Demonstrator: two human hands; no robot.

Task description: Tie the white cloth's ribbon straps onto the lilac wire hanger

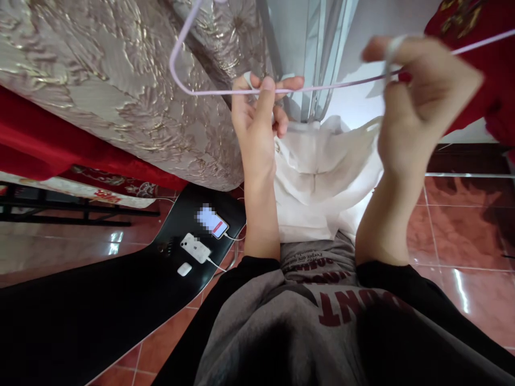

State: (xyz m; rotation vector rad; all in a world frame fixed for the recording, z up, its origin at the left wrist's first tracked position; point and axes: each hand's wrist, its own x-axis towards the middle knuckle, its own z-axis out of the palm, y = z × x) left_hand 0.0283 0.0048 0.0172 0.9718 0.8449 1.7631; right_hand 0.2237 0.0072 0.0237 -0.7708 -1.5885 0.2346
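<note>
A thin lilac clothes hanger [330,86] spans the upper part of the view, its bottom bar running from left to right. My left hand [259,118] pinches this bar near its left corner, thumb on top, with a bit of white band at its fingers. Close to the bar's right part is my right hand [422,86], slightly blurred and with curled fingers; a white fabric loop [392,51] passes round its index finger. Below and between my hands a white garment [314,187] hangs in folds in front of my body. How the loop joins the garment is hidden.
At left hangs patterned beige-gold fabric [120,80], with red cloth [40,134] beneath it. Two phones on cables, one lit [213,221] and one face down [195,247], lie beside a white case [184,269] on a black surface [80,311]. More red cloth [483,69] hangs right.
</note>
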